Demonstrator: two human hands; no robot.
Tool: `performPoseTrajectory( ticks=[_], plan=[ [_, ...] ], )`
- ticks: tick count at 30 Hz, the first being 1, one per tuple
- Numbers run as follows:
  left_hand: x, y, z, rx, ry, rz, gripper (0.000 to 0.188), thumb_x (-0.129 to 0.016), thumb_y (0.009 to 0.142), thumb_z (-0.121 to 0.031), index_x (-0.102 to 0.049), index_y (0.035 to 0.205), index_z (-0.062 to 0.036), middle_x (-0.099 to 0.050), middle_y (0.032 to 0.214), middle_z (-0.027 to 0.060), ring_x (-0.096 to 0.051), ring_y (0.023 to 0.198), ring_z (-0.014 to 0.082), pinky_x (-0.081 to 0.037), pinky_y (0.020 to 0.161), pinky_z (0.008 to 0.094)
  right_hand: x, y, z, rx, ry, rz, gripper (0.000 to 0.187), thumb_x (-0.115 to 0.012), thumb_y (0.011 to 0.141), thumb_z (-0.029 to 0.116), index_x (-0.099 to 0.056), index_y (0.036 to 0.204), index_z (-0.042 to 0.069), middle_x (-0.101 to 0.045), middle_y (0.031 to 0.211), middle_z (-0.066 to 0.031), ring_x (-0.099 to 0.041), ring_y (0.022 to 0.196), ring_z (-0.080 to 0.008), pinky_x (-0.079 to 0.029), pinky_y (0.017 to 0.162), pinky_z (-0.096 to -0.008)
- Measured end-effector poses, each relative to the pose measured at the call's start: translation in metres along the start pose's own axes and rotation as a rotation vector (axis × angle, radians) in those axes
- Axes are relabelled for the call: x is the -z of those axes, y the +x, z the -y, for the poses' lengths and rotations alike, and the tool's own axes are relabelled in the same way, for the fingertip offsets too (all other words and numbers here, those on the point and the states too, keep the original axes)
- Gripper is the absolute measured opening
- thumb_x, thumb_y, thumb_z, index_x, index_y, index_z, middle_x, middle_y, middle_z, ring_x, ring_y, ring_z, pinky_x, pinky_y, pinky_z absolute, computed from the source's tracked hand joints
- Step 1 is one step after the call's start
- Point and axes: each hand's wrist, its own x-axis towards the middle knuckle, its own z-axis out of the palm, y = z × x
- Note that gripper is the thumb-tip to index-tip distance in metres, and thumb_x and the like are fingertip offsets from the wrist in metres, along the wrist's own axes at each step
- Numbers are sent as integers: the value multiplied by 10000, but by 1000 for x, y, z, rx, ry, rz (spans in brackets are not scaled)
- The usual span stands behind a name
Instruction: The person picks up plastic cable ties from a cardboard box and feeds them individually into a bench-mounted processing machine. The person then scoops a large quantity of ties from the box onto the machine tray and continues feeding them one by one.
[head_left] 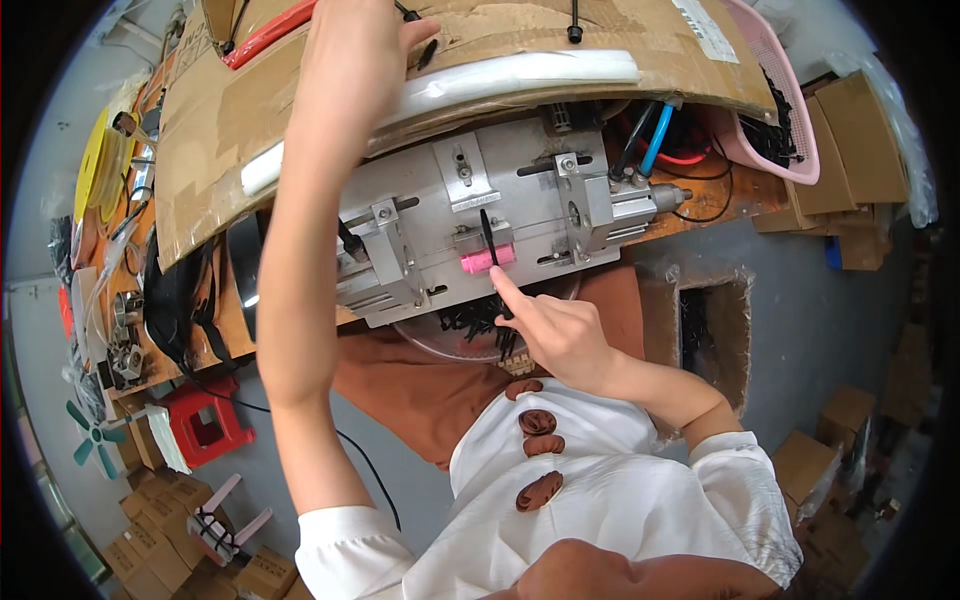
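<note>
Pink and apparently smooth, a small block (475,263) sits just beyond the right hand (565,335), and a slim black strip (489,232) lies across it, pointing away from that hand. The right index finger is stretched out to the strip's near end, the other fingers curled under; whether they pinch anything I cannot tell. Farther off, the left hand (358,45) reaches over the cardboard cover (540,30), thumb out, its fingertips hidden, so its grip cannot be told. The strip looks light and thin, probably plastic, springy rather than brittle, and perhaps slick enough to roll under one fingertip. Its far end, standing clear of the block, seems the easiest place to pinch; the near end suits steadying.
</note>
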Motion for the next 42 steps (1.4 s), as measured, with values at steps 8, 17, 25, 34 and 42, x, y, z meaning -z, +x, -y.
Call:
performPoseTrajectory(
  ticks=[8,17,25,34,42],
  plan=[
    [32,28,61,277,-535,637,227,-620,906,-174,-608,1112,-77,-613,998,25,-545,931,118,-435,839,254,13,8,0,-77,31,95,678,-645,735,9,-416,1372,-26,-586,696,-40,-603,601,-159,-478,503,-291],
    [94,-74,-14,472,-713,205,277,-645,815,33,-634,1082,-39,-599,878,13,-541,778,106,-463,751,233,119,144,-72,89,-686,-354,255,-631,868,142,-623,1077,-3,-655,843,-133,-623,686,-196,-469,540,-290],
    [64,-201,-135,240,-216,417,669,-575,716,92,-392,1359,96,-508,953,119,-491,800,244,-456,738,317,133,181,-31,-157,-285,-65,213,-607,826,159,-677,940,-7,-664,755,-164,-658,720,-258,-506,667,-367],
    [46,-199,-132,210,-112,491,725,-554,689,88,-336,1380,114,-486,959,121,-495,837,241,-467,774,321,115,98,-35,-233,382,-243,361,-684,775,-5,-623,1124,65,-663,829,-103,-622,636,-196,-479,516,-268],
    [77,-190,-130,361,-267,350,786,-683,673,159,-415,1394,-7,-515,1123,135,-486,958,276,-443,800,339,21,-1,2,-13,12,-70,607,-729,699,-33,-517,1265,-95,-626,718,-84,-583,555,-175,-469,498,-285]
  ],
)
